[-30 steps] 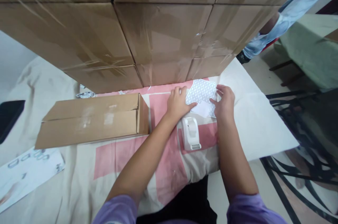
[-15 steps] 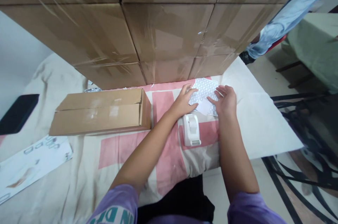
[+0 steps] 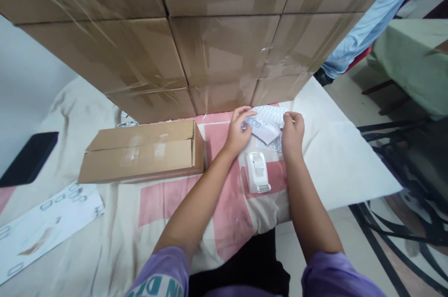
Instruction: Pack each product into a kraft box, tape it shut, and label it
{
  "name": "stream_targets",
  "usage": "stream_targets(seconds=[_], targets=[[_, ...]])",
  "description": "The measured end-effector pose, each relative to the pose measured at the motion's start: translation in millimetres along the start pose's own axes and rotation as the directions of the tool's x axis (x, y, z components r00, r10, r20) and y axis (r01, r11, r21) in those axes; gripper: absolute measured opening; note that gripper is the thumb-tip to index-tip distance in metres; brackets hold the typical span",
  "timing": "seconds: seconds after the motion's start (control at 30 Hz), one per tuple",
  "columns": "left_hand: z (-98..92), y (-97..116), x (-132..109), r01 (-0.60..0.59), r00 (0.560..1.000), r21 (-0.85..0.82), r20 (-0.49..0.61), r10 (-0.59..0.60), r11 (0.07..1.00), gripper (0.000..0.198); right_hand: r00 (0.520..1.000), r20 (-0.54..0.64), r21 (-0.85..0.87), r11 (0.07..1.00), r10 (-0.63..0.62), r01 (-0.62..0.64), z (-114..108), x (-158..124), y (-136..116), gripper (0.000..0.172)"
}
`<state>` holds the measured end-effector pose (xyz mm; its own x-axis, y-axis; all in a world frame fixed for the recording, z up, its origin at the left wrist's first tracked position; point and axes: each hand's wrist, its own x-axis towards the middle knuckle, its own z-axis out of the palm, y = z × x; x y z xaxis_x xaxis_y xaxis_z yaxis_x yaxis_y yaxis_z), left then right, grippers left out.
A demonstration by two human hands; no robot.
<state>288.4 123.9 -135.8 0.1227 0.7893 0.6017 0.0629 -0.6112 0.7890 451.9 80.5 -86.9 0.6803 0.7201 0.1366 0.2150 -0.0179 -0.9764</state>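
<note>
From my remote seat, looking through the head camera, I have the patterned paper (image 3: 271, 113) at three o'clock from the middle of my view, lying on a pink and beige cloth (image 3: 231, 222); a plain white part is folded up over the print. The right hand (image 3: 293, 131), at the paper's three o'clock edge, has its fingertips drawn narrow, pinching that edge. The left hand (image 3: 239, 133) is at the nine o'clock edge, fingers curved over it; I cannot tell whether they grip it. Just beside the paper, at its six o'clock, I see a white tape dispenser (image 3: 257, 172). A closed cardboard box (image 3: 140, 155) lies between eight and nine o'clock, with a printed sheet (image 3: 45, 231) at eight and a flat dark device (image 3: 30, 159) near nine. Stacked cartons (image 3: 224, 45) fill twelve o'clock, and another person's denim-clad leg (image 3: 367, 31) shows at two.
</note>
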Motion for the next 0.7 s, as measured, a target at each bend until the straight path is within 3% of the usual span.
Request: stream_targets(seconds=[0.1, 0.17, 0.3, 0.37, 0.43, 0.5, 0.7], targets=[[-1.7, 2.0, 1.4, 0.041, 0.985, -0.05, -0.164, -0.049, 0.998, 0.044, 0.957, 0.161, 0.222, 0.936, 0.241, -0.273, -0.1, -2.8, -3.2, 0.025], [-1.6, 2.7, 1.0, 0.056, 0.972, -0.047, -0.226, -0.066, 0.997, 0.042, 0.924, 0.244, 0.316, 0.876, 0.296, -0.364, -1.4, -5.0, -6.5, 0.022], [-1.1, 1.2, 0.0, 0.052, 0.959, 0.005, -0.278, -0.048, 0.999, 0.04, 0.974, 0.13, 0.228, 0.95, 0.187, -0.213, -3.4, -8.8, -8.5, 0.022], [-1.1, -0.8, 0.0, 0.038, 0.959, 0.012, -0.281, -0.034, 0.999, 0.039, 0.961, 0.205, 0.121, 0.97, 0.184, -0.211, -1.7, -9.4, -6.0, 0.031], [-1.4, -2.3, 0.2, 0.024, 0.963, 0.005, -0.269, -0.022, 1.0, 0.039, 0.913, 0.335, 0.083, 0.958, 0.232, -0.274, 1.8, -9.9, -2.4, 0.044], [-1.5, -2.4, 0.4, 0.019, 0.97, 0.017, -0.243, -0.015, 1.0, 0.04, 0.887, 0.394, 0.114, 0.944, 0.242, -0.309, 6.0, -11.3, 0.2, 0.051], [0.6, 7.4, -1.4, -0.034, 0.997, 0.12, -0.07, 0.043, 0.992, 0.04, 0.929, 0.349, 0.293, 0.927, 0.123, -0.233, 14.4, -20.1, -2.5, 0.045]])
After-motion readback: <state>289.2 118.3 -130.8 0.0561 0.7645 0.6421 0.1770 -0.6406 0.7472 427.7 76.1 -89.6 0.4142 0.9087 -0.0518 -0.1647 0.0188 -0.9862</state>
